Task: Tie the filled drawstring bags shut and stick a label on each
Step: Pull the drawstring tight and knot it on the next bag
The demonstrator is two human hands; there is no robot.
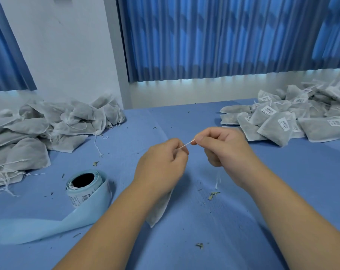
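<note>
Over the table (pixel 184 123) I am pinching the drawstring (pixel 186 144) taut, left hand (pixel 161 162) and right hand (pixel 221 147); overpulling could snap it

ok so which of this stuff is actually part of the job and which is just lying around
In the job: left hand and right hand, both pinching the string; the bag hanging under the left hand; label roll; pile of unlabelled bags; pile of labelled bags.

Just lying about: leaf crumbs on the blue cloth; loose backing strip; curtains.
</note>
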